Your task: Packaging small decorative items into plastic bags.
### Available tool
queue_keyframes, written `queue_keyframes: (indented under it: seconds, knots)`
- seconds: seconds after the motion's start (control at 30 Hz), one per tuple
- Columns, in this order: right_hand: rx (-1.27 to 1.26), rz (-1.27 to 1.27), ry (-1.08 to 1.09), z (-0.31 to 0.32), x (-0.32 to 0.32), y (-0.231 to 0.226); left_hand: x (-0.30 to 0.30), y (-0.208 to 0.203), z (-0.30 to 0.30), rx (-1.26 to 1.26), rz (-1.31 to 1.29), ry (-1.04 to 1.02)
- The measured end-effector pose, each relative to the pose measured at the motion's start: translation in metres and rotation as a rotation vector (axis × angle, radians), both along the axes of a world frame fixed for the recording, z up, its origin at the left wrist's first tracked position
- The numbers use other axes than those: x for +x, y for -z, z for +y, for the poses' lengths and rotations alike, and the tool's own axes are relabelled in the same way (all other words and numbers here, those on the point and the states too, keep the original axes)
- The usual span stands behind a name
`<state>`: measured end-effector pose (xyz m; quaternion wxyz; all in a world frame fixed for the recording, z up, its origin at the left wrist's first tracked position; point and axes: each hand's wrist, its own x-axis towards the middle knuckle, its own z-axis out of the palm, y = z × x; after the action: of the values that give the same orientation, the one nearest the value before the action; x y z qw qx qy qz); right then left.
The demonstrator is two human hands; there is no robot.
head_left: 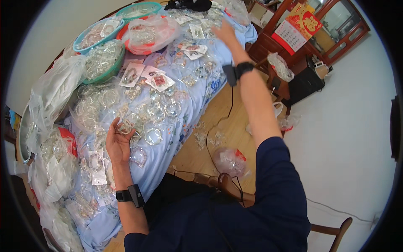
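My left hand [119, 142] is palm up over the near part of the table, its fingers curled round a small beaded bracelet [124, 126]. More bracelets in clear wrappers lie beside it, among them a pale round bracelet [153, 136]. My right arm stretches to the far right edge of the table. There my right hand [226, 34] is smeared by motion, near a white card packet [196, 31] and clear plastic packets. Whether that hand holds anything cannot be made out. Both wrists wear black bands.
A blue floral cloth [170, 134] covers the table. Along its far left stand a green basin [122, 59], a blue basket [77, 44] and a red basin [121, 33], filled with packets. Plastic bags [54, 172] crowd the left edge. A cable [210, 138] and a bag [230, 162] lie on the floor.
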<state>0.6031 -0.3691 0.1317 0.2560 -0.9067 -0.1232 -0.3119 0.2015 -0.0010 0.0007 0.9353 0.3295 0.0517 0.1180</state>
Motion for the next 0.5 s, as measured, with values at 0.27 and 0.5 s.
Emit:
queue_keyframes:
  seconds: [0.27, 0.5]
  knots:
    - [0.463, -0.281, -0.356, 0.076, -0.128, -0.179, -0.009, 0.000, 0.009, 0.020, 0.022, -0.039]
    - [0.441, 0.207, -0.329, 0.035, -0.109, -0.004, -0.007, 0.006, 0.009, -0.006, -0.015, -0.015]
